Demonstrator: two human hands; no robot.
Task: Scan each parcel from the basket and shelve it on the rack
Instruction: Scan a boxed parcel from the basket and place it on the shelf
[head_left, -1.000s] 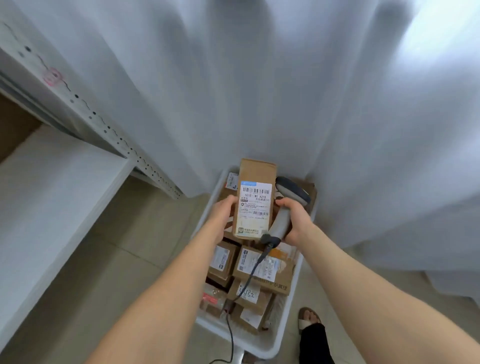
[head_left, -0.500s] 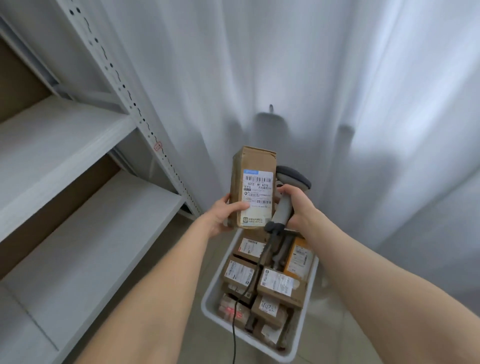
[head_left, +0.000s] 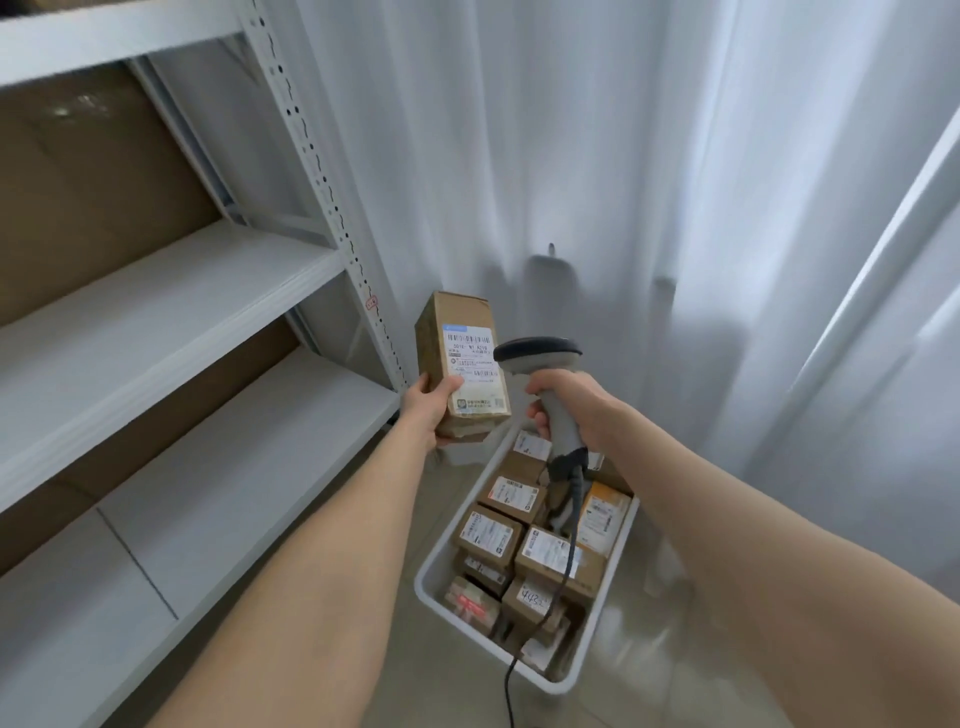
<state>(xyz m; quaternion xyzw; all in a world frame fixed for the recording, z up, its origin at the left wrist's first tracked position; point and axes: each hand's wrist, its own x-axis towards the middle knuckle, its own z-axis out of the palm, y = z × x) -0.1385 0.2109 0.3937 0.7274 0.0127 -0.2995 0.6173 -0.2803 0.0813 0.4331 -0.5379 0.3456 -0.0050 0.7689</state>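
Above the white plastic basket (head_left: 427, 590) on the floor (head_left: 654, 597), our left hand (head_left: 428, 410) grips a tall, slim cardboard parcel (head_left: 441, 332) by its lower end, its matte printed label (head_left: 475, 364) facing us, while our right hand (head_left: 576, 402) is wrapped round the handle (head_left: 560, 428) of the corded grey scanner (head_left: 540, 353) just beside it. We judge the job barely begun: no parcel shows on the smooth white shelves (head_left: 156, 312) of the metal rack (head_left: 332, 208) at our left, and many small brown boxes (head_left: 488, 535) with white labels crowd the basket. Whether this parcel's label has been read, we cannot tell.
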